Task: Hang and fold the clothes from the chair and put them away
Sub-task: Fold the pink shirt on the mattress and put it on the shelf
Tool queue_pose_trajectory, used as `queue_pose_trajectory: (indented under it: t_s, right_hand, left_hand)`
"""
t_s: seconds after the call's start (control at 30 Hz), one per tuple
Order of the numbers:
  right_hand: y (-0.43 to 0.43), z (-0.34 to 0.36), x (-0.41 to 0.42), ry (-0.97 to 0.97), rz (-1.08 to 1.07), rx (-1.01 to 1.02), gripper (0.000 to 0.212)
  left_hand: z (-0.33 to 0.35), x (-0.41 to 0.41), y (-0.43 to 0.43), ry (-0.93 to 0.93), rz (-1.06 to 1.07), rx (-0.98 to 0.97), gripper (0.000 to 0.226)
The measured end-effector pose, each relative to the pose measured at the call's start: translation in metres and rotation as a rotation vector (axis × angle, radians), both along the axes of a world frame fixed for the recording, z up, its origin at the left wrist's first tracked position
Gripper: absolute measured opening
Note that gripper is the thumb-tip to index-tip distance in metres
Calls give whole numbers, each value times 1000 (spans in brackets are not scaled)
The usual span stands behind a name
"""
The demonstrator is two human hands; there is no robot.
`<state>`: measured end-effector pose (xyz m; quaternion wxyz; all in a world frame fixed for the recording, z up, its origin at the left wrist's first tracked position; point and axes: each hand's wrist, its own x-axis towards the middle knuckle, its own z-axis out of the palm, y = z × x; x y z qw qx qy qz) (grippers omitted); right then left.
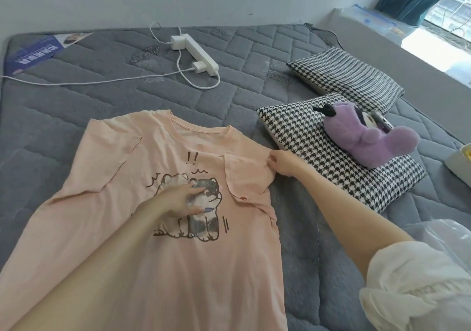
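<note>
A pink T-shirt (158, 259) with a cartoon cat print lies face up on the grey quilted mattress (76, 80), collar pointing away from me. Both short sleeves are folded inward over the chest. My left hand (178, 198) lies flat on the cat print with its fingers spread, pressing the cloth down. My right hand (283, 162) pinches the fabric at the shirt's right shoulder, where the folded sleeve begins. The chair is not in view.
Two houndstooth pillows (300, 131) lie right of the shirt; a purple plush toy (364, 139) sits on the nearer one. A white power strip (201, 52) with chargers and cables lies beyond the collar. Clear plastic (433, 231) is at right; a window ledge (397, 58) runs behind.
</note>
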<state>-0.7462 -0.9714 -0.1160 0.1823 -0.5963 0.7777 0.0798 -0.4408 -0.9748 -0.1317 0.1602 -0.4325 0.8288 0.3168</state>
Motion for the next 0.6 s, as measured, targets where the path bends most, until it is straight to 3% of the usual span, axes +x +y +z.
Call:
queue_pose_trajectory:
  t_s: [0.13,0.23,0.4,0.5,0.6]
  right_hand:
    - [-6,14,-5,209,-76,-320,24]
    - [-9,17,-3,266,-126,-359,21]
    - [3,4,19,115,-235,-440,18]
    - [16,3,35,149,-139,-569,23]
    - [44,-5,52,-118,-76,-508,13]
  left_hand:
    - [-6,-3,-1,-7,-10,-22,66]
    - [-9,-3,-2,-21,-17,-35,66]
    - [-14,1,-1,17,-20,-39,67]
    - [-14,2,-1,19,-10,-21,69]
    - [-15,2,-1,7,-5,-6,70]
